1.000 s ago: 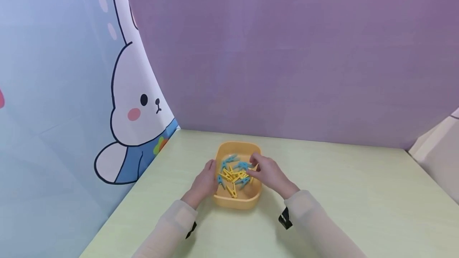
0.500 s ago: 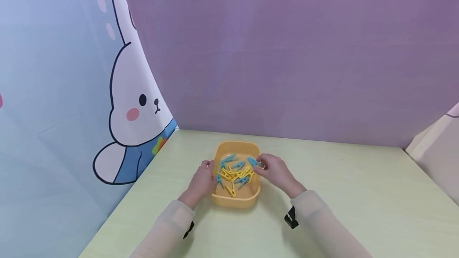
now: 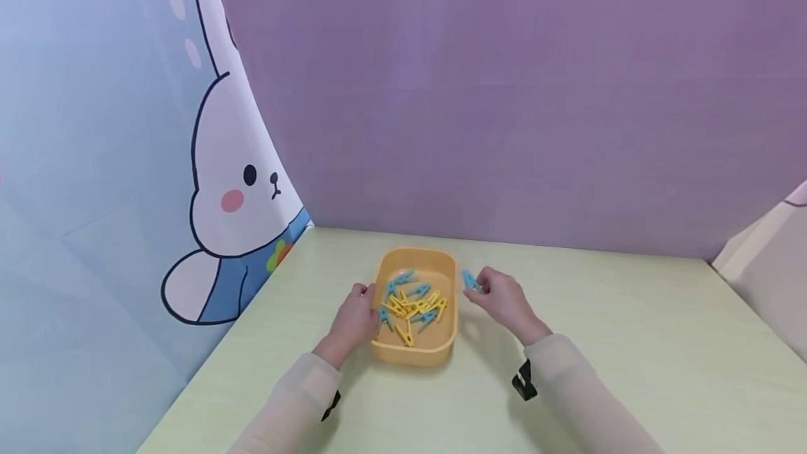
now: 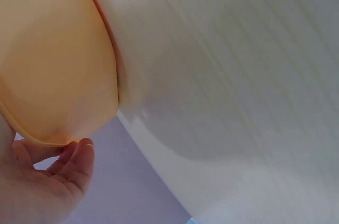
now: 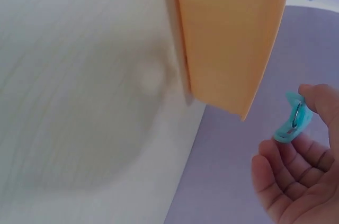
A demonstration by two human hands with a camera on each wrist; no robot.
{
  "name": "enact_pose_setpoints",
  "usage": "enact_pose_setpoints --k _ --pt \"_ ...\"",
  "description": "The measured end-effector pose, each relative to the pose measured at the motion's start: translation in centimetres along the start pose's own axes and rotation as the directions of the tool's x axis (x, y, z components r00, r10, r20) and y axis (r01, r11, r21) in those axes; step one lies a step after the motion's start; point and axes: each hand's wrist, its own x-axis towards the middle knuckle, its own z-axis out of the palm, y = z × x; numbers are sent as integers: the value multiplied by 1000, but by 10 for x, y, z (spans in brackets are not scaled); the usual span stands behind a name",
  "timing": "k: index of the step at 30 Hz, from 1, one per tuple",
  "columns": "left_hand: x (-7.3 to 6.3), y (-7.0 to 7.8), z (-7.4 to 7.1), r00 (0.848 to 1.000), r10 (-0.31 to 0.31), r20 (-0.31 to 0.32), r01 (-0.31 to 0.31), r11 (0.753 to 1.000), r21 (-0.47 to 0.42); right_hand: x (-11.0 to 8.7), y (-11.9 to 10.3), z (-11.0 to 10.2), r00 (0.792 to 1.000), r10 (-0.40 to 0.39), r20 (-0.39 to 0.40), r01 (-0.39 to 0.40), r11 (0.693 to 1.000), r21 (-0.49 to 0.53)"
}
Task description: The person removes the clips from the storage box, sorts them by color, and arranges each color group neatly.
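Note:
An orange plastic basket (image 3: 414, 356) stands on the table, with yellow clothespins (image 3: 412, 308) and blue clothespins (image 3: 418, 291) lying loose in it. My left hand (image 3: 355, 317) holds the basket by its left rim; in the left wrist view the fingers (image 4: 79, 163) curl over the edge. Just right of the basket, my right hand (image 3: 506, 305) pinches one blue clothespin (image 3: 471, 281) between thumb and fingers. The right wrist view shows this clothespin (image 5: 294, 119) with its metal spring, apart from the basket wall (image 5: 230, 38).
A pale green table (image 3: 630, 342) extends around the basket, widest on the right. Behind it hangs a purple backdrop (image 3: 504, 104). At the left stands a blue panel (image 3: 88, 286) with a cartoon rabbit (image 3: 227, 209).
My right hand has lifted a blue clothespin out of the basket and moved right with it, past the rim. My left hand stays on the left rim.

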Motion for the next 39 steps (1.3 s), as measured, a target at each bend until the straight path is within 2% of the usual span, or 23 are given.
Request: enact_pose_setpoints --k 4,10,28,35,39 --pt "-1 0 0 999 23 -25 -23 1000 9 -1 7 -2 998 70 0 -70 998 -8" --pt "-2 0 -1 998 37 -49 -36 999 21 -2 16 -3 994 108 -1 -108 994 -2" --pt "5 0 -2 1000 18 -25 -16 996 87 -5 36 4 983 180 23 -179 984 -14" --pt "4 -2 2 994 44 -97 -38 998 57 -6 41 10 978 206 36 -205 978 -26" --pt "3 -3 4 992 49 -117 -41 997 66 -6 43 13 974 225 41 -224 974 -32"
